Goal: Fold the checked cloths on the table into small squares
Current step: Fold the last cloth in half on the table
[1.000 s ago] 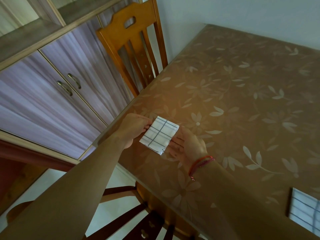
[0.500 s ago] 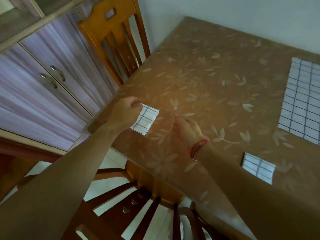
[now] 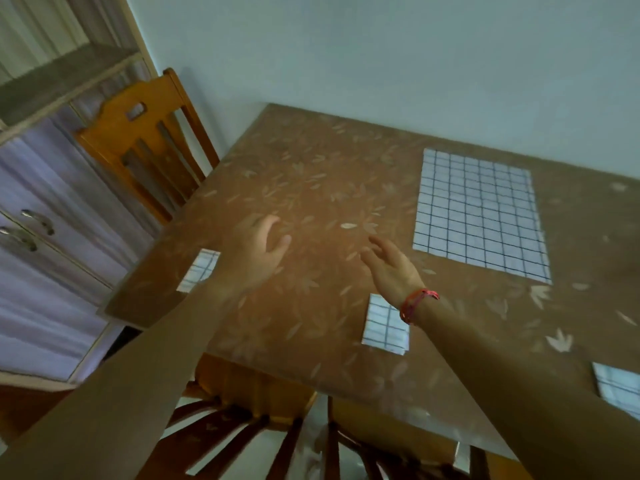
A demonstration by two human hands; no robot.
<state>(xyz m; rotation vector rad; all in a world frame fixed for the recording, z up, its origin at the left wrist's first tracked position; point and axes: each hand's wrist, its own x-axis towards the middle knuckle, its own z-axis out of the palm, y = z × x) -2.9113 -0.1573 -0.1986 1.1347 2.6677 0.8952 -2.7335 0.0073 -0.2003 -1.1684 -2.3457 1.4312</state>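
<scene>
- Loosely spread, the fingers of the left hand (image 3: 258, 251) and the right hand (image 3: 391, 268) hold nothing. Both hands are over the table (image 3: 311, 188).
- One red bracelet (image 3: 417, 303) circles the right wrist.
- Three folded cloths lie on the table:
  - the left square (image 3: 199, 270) is partly hidden by the left forearm;
  - the middle square (image 3: 382, 329) has a corner behind the right wrist;
  - the right square (image 3: 620, 389) is cut off by the frame edge.
- One unfolded cloth (image 3: 479, 216) lies flat, beyond the right hand.
- Blur softens every outline.

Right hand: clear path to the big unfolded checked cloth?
Probably yes. The right hand is open and empty, and only bare tabletop lies between it and the unfolded checked cloth ahead to its right; nothing stands in the way.
</scene>
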